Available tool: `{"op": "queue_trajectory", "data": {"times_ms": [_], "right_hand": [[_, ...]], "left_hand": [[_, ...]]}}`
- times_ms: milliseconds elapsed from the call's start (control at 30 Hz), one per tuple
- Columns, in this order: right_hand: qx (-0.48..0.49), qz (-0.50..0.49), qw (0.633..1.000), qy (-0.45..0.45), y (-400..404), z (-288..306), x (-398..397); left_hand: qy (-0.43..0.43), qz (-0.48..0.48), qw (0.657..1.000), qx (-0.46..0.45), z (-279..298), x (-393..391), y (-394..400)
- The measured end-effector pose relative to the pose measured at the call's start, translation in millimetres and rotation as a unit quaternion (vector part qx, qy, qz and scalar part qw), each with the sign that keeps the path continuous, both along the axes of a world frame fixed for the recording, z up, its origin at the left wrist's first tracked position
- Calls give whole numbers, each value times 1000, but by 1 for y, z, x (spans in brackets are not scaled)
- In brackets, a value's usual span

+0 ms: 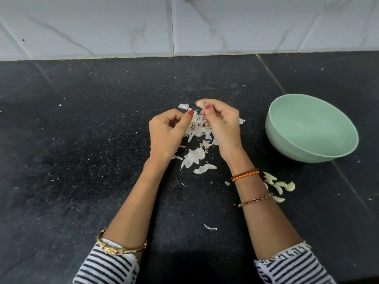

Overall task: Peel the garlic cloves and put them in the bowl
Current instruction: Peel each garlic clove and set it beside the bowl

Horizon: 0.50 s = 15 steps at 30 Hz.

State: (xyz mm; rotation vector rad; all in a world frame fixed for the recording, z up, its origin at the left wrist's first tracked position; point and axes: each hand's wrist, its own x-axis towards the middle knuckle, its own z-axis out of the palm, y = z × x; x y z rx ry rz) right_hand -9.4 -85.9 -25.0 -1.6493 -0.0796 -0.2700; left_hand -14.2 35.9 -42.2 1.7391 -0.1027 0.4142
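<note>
Striped sleeves lowest; right hand pinches a smooth garlic clove; left hand pinches papery peel; round green bowl at three o'clock.

Black speckled stone counter, white marble-veined wall tiles behind

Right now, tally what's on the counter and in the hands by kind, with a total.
Green bowl: 1
Garlic clove pinched in the right hand: 1
Peeled cloves lying beside the right forearm: about 5
Pile of garlic skins under the hands: 1
Total: about 8; the left hand pinches a bit of skin.
</note>
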Motion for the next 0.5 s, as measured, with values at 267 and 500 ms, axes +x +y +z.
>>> {"op": "queue_trajectory", "data": {"times_ms": [267,500], "right_hand": [[-178,-72,977,-94,-1,-10,4],[-284,-118,931,-197,0,-17,7]], "left_hand": [[-22,-12,999,23,1,-1,2],[-31,7,997,77,-1,-1,2]]}}
